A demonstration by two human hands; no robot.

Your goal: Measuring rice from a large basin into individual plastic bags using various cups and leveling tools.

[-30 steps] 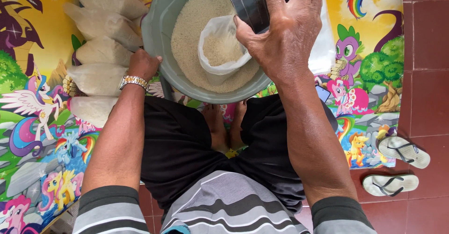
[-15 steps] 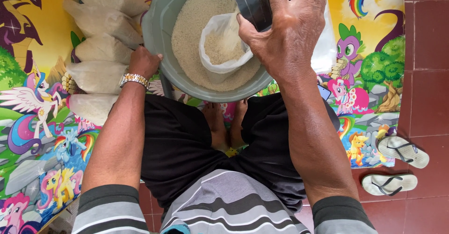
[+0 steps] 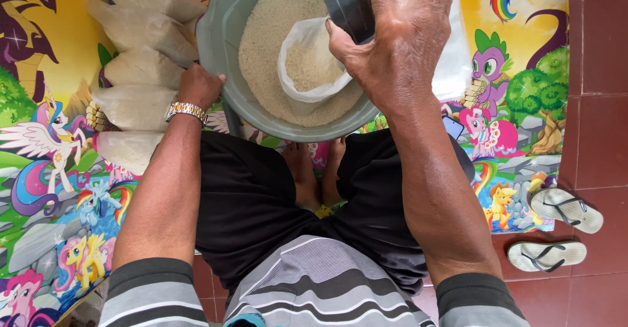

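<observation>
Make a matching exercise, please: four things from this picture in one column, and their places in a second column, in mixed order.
1. metal cup
2. plastic bag
3. filled bags
4. sandals

A. on the red tiles, at the right
B. in the right hand
C. inside the grey basin, open
D. in a row on the mat, beside the left hand

Pairs: 1-B, 2-C, 3-D, 4-A
</observation>
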